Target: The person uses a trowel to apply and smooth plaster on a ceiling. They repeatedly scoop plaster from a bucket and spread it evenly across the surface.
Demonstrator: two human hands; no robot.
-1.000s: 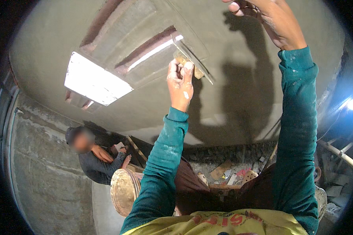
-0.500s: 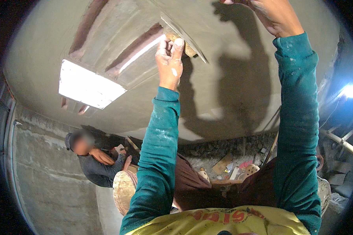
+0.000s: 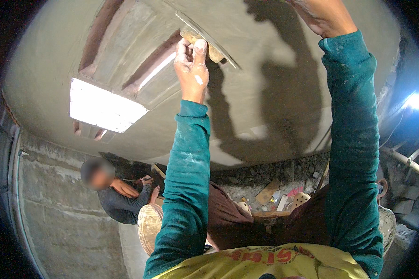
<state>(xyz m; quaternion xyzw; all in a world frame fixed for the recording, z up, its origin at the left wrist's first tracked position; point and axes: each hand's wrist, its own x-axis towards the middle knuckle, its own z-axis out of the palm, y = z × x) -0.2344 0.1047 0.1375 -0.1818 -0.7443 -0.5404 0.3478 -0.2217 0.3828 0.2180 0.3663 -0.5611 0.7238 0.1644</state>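
My left hand (image 3: 191, 65) is raised overhead and grips the wooden handle of a flat metal trowel (image 3: 208, 33), whose blade lies against the grey plastered ceiling (image 3: 270, 97). My right hand (image 3: 325, 16) reaches up at the top of the view, pressed near the ceiling; I cannot see anything in it, and its fingers are cut off by the frame edge. Both arms wear teal long sleeves spattered with plaster.
A rectangular bright opening (image 3: 104, 106) sits in the ceiling at left beside reddish beams. Another person (image 3: 118, 195) in a dark shirt crouches below left. A plaster-caked round pan (image 3: 150, 227), rubble (image 3: 274, 193) and a bright lamp (image 3: 418, 100) lie below and right.
My left hand has pushed the trowel further up and away across the ceiling. My right hand has slid further up, toward the frame's top edge.
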